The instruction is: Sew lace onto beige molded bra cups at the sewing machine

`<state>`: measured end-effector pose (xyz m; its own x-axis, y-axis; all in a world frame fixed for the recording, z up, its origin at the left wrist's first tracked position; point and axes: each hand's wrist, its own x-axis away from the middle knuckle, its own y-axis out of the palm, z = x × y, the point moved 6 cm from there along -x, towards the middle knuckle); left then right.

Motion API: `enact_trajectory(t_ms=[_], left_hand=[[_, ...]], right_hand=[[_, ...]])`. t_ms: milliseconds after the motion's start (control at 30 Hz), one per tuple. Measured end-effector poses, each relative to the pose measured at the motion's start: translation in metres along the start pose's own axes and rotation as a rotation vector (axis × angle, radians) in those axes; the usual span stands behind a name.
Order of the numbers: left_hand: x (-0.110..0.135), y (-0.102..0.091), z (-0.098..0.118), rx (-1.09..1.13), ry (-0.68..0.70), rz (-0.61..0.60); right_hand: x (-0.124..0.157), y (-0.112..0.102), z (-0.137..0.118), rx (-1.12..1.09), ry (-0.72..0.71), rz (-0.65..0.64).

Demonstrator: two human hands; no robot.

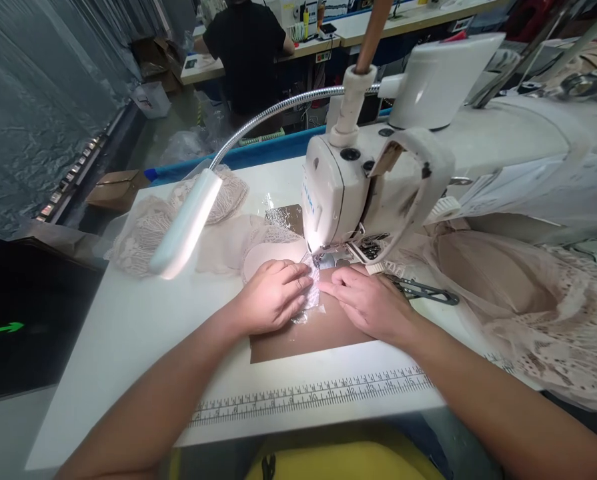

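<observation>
My left hand (277, 297) lies over a small whitish patterned fabric piece (314, 293), fingers together and lightly bent, pressing it down beside the needle area of a white sewing machine (328, 193). Opposite it, my right hand (368, 300) rests with its index finger stretched to the piece's right edge and the other fingers curled in. A brown sheet (323, 340) lies beneath both hands, with shiny clear film (301, 319) on it. A pale molded cup (268, 257) with lace sits behind my left fingers. Black thread snips (431, 292) lie beyond my right wrist.
A lit lamp (188, 223) on a bent metal neck hangs over lace cups (145, 233) at the left. Beige lace garments (518, 287) are heaped at right. A printed ruler (313, 400) runs along the table's front. Farther back, a person (245, 57) sits at another bench.
</observation>
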<state>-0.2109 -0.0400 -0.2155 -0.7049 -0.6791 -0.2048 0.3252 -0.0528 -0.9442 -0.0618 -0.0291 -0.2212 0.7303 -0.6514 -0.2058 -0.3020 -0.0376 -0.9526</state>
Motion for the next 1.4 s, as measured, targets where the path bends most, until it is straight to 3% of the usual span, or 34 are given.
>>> enact_trajectory(t_ms=[167,433,667,933,1300,1400], left_hand=[[0.001,-0.003,0.001,0.077,0.034,0.039],[0.001,-0.002,0.005,0.132,0.102,-0.006],[0.003,0.001,0.008,0.118,0.139,-0.035],[0.003,-0.001,0.011,0.066,0.177,-0.047],[0.001,-0.005,0.015,0.113,0.199,-0.026],[-0.004,-0.008,0.012,0.140,0.133,0.005]], right_hand=[[0.004,0.005,-0.003,-0.076,-0.111,-0.003],[0.006,0.001,-0.015,-0.130,-0.232,-0.044],[0.006,0.000,-0.017,-0.156,-0.248,-0.032],[0.007,-0.006,-0.009,-0.203,-0.170,0.134],[0.007,-0.001,-0.015,-0.101,-0.190,0.067],[0.007,0.000,-0.017,-0.073,-0.200,0.055]])
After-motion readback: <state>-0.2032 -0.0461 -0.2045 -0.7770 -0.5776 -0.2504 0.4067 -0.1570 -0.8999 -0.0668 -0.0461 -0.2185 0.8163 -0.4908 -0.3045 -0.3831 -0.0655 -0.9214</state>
